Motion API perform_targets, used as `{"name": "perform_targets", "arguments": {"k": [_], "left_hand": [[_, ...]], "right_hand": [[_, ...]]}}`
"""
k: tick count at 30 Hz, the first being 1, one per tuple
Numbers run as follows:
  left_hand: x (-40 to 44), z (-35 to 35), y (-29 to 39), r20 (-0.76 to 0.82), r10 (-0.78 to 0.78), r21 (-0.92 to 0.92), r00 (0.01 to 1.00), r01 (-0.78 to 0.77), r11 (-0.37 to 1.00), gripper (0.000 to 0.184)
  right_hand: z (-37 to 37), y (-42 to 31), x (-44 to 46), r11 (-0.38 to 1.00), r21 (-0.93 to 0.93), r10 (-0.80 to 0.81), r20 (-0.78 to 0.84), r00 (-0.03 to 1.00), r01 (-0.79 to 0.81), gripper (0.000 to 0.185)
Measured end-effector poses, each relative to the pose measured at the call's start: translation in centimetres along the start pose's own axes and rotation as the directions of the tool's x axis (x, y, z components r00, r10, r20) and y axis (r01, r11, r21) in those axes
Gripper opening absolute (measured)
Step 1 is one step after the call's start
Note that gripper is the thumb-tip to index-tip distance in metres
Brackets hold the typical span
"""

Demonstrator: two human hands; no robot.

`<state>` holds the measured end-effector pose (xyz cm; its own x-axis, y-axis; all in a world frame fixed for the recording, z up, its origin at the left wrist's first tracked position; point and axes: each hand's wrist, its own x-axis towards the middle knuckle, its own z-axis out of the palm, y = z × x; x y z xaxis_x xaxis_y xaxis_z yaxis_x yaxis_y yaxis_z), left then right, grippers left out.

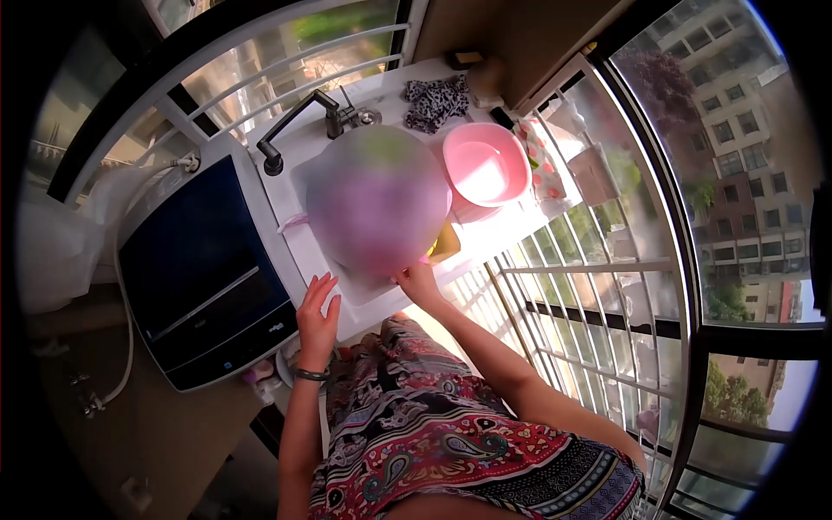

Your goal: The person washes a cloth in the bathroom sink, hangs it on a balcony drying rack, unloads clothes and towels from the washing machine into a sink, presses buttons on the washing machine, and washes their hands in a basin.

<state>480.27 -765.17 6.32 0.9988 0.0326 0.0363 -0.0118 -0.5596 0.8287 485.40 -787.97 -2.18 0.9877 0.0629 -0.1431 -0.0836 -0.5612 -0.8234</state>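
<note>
A large round blurred patch in pinkish grey covers most of the white sink (pixel 360 299), so what lies under it is hidden. My left hand (pixel 317 314) hovers at the sink's near left edge, fingers apart and holding nothing. At the lower rim of the patch is my right hand (pixel 418 283), its fingers bent together; what they grip, if anything, is hidden. Just beyond it, a yellow object (pixel 447 244) shows partly at the patch's right side. A small pink strip (pixel 295 223) lies on the sink's left rim.
A black faucet (pixel 299 123) arches over the back left. The pink basin (pixel 457 149) stands on the right counter, beside a crumpled black-and-white patterned cloth (pixel 436 104). A dark-lidded washing machine (pixel 204 269) adjoins the sink on the left. White window bars (pixel 598 267) run along the right.
</note>
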Motion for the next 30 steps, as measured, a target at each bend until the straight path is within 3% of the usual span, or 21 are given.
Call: {"name": "perform_targets", "arguments": {"k": [1, 3, 5, 7, 9, 12, 13, 16, 19, 21, 24, 26, 30], "left_hand": [[0.6, 0.7, 0.4, -0.004, -0.009, 0.008, 1.000, 0.009, 1.000, 0.030], [1.3, 1.7, 0.9, -0.014, -0.039, -0.088, 0.999, 0.038, 0.995, 0.029], [1.7, 2.3, 1.4, -0.047, -0.041, -0.049, 0.998, 0.039, 0.998, 0.029], [1.2, 2.4, 0.8, -0.072, -0.030, 0.016, 0.997, 0.031, 0.999, 0.028], [0.7, 2.0, 0.9, -0.092, -0.129, -0.035, 0.987, 0.126, 0.991, 0.028], [-0.6, 1.7, -0.2, -0.116, -0.254, -0.101, 0.960, 0.243, 0.965, 0.029], [-1.1, 1.4, -0.3, -0.141, -0.246, -0.034, 0.959, 0.243, 0.969, 0.028], [-2.9, 1.0, -0.9, -0.186, -0.277, -0.060, 0.943, 0.270, 0.961, 0.028], [-5.9, 2.5, -3.8, -0.227, -0.201, -0.009, 0.953, 0.204, 0.979, 0.028], [-7.7, 3.4, -5.2, -0.177, -0.280, -0.068, 0.943, 0.273, 0.960, 0.029], [-10.6, 5.2, -6.5, -0.242, -0.298, -0.027, 0.923, 0.300, 0.953, 0.030], [-12.7, 4.8, -5.9, -0.240, -0.314, 0.058, 0.919, 0.336, 0.940, 0.029], [-16.3, 5.2, -6.9, -0.330, -0.338, -0.007, 0.881, 0.356, 0.934, 0.028]], "right_hand": [[-1.7, 0.4, 0.5, 0.988, 0.052, 0.144, 0.023, 0.989, -0.145, 0.017], [-3.7, 3.9, 2.0, 0.853, 0.382, 0.348, 0.090, 0.933, -0.356, 0.024], [-6.0, 6.3, 3.0, 0.678, 0.595, 0.470, 0.100, 0.877, -0.432, 0.026], [-8.2, 8.4, 4.1, 0.639, 0.608, 0.517, 0.114, 0.849, -0.471, 0.023], [-9.3, 9.1, 4.9, 0.667, 0.588, 0.526, 0.064, 0.848, -0.458, 0.028], [-9.8, 8.7, 5.5, 0.752, 0.546, 0.396, 0.074, 0.915, -0.370, 0.036], [-9.5, 7.5, 5.7, 0.790, 0.523, 0.326, 0.084, 0.942, -0.320, 0.039], [-7.3, 3.4, 6.1, 0.868, 0.420, 0.227, 0.138, 0.964, -0.265, 0.054], [-4.5, -2.0, 5.7, 0.976, 0.218, -0.044, 0.198, 0.979, 0.000, 0.046], [-2.1, -3.6, 5.4, 0.981, 0.091, -0.189, 0.260, 0.947, 0.170, 0.040], [1.3, -4.9, 5.6, 0.975, 0.032, -0.203, 0.534, 0.821, 0.220, 0.025], [3.0, -6.9, 4.6, 0.958, 0.020, -0.241, 0.602, 0.761, 0.288, 0.022], [6.8, -9.5, 3.5, 0.901, 0.008, -0.316, 0.697, 0.643, 0.433, 0.016]]}}
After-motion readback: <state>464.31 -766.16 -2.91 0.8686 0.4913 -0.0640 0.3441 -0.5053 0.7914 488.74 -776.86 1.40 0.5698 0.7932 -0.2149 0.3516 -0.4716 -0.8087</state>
